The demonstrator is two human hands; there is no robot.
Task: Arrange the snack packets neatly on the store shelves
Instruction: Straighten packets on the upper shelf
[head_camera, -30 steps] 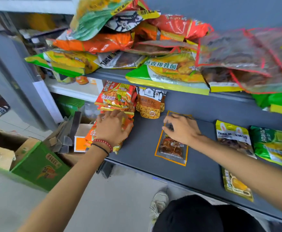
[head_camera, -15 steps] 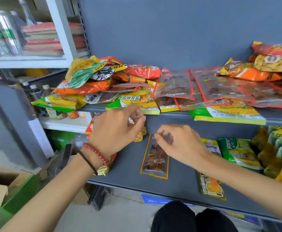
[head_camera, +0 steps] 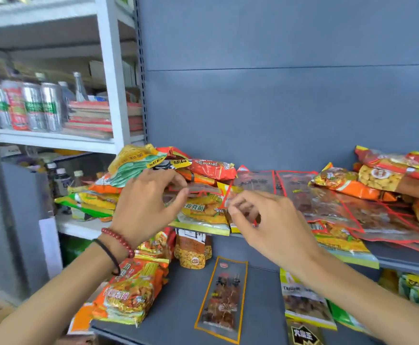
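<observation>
Grey upper shelf [head_camera: 402,262] is a messy heap of snack packets [head_camera: 211,168], so we reckon most of the job's left. Lower shelf [head_camera: 178,307] has just a few laid flat. Our left hand [head_camera: 143,207] and right hand [head_camera: 273,225] hover half-curled at the heap's near edge. Too blurry to tell if either's pinching one.

- The left hand [head_camera: 148,202] is lifting off the orange noodle packets [head_camera: 129,292] toward the upper shelf's heap [head_camera: 211,168].
- The right hand [head_camera: 265,220] is rising too, leaving the orange-edged clear packet [head_camera: 222,297] lying free on the lower shelf [head_camera: 178,307].
</observation>
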